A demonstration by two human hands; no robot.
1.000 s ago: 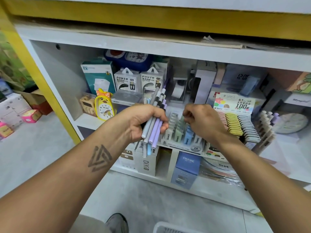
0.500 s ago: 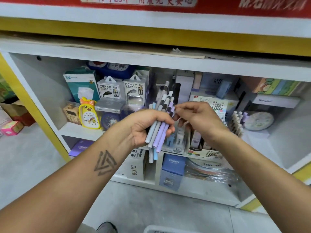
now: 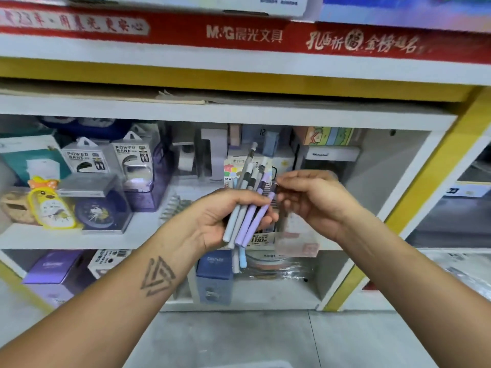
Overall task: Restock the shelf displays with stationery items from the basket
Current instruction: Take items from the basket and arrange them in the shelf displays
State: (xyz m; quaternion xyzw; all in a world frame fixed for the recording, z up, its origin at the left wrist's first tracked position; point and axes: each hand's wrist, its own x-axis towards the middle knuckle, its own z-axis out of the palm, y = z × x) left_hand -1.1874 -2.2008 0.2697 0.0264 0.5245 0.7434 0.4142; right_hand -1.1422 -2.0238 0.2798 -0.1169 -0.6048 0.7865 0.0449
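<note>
We stand before a white shelf framed in yellow, with grey floor beneath. Far left on it sit a yellow duck clock and a dark blue round clock, with two boxes reading "POWER BANK" behind them. Below, on the lower shelf, a purple box carries writing too blurred for us to read.

Toward the middle, our left hand grips a bundle of pens in pale blue, grey and lilac, fanned upward in front of the shelf; their lower ends stick out below the palm. A dark blue box stands under the hand on the lower shelf.

Just right, our right hand pinches the tip of the rightmost lilac pen between thumb and fingers. The pen display behind both hands is mostly hidden; we can read only "100" on its label.

Across the top runs a red banner reading "M&G" followed by Chinese characters. The right compartment is cut off and motion-blurred.
</note>
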